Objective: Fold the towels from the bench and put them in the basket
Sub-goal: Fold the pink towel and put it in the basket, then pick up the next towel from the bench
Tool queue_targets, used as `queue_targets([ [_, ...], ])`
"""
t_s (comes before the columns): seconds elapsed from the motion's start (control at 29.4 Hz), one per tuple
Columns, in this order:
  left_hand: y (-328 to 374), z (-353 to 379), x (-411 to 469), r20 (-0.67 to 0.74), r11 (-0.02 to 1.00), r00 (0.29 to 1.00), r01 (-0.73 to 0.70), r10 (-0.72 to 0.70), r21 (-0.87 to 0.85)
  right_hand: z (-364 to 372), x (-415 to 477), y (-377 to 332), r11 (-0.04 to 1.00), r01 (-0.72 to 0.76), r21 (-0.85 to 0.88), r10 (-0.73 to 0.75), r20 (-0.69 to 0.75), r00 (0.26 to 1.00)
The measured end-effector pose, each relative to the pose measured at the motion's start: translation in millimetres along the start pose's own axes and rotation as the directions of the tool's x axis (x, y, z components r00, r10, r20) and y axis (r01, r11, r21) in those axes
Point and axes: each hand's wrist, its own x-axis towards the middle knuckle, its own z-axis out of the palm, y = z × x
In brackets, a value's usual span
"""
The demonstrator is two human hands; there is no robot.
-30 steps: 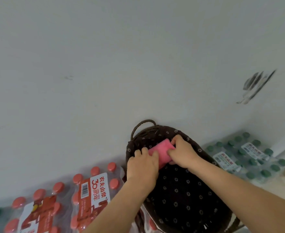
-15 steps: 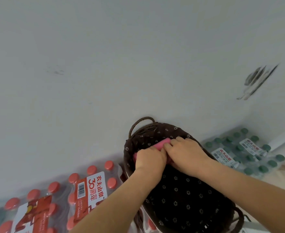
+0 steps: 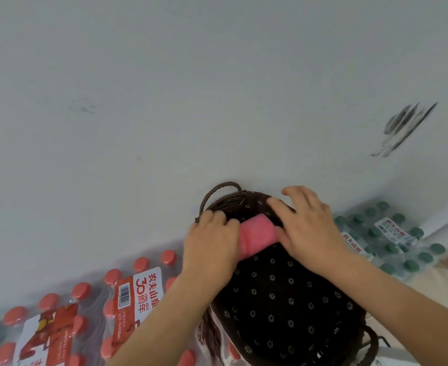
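Note:
A dark brown woven basket (image 3: 283,299) with a flower-print liner stands against the wall, its looped handle (image 3: 221,191) at the far end. A folded pink towel (image 3: 257,235) lies inside at the far end of the basket. My left hand (image 3: 212,247) covers the towel's left end with its fingers curled over it. My right hand (image 3: 310,228) hovers over the basket's far right rim with its fingers spread, the thumb close to the towel's right end. The bench is out of view.
A white wall with dark scuff marks (image 3: 405,128) rises right behind the basket. Shrink-wrapped packs of red-capped bottles (image 3: 128,294) lie to the left, and a pack of green-capped bottles (image 3: 391,239) lies to the right.
The towel has been pushed down into the basket's far end. My right hand has come off it, opening and shifting right; my left hand stays on the towel's left end.

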Motion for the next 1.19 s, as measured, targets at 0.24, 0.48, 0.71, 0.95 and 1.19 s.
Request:
queue_targets([
  [0.24,-20,-4,-59,0.233,0.766,0.927,0.374,-0.294,-0.523,-5,-1,16,0.926,-0.297,0.231,0.221,0.303,0.927],
  [0.48,-27,-2,-51,0.229,0.723,0.924,0.383,-0.307,-0.575,-4,-8,6,0.921,-0.309,0.237,0.240,0.279,0.930],
  [0.71,-30,9,-48,0.213,0.644,0.928,0.367,-0.307,-0.671,-10,-18,-7,0.929,-0.370,0.015,0.360,0.203,0.911],
  [0.95,-63,-1,-96,0.027,0.585,0.891,0.321,-0.454,-0.744,-48,3,-75,0.997,-0.083,0.009,0.082,0.095,0.992],
  [1.19,-155,-30,-196,-0.087,0.512,0.764,0.339,-0.639,-0.789,-92,23,-228,0.959,0.190,0.211,-0.233,0.202,0.951],
])
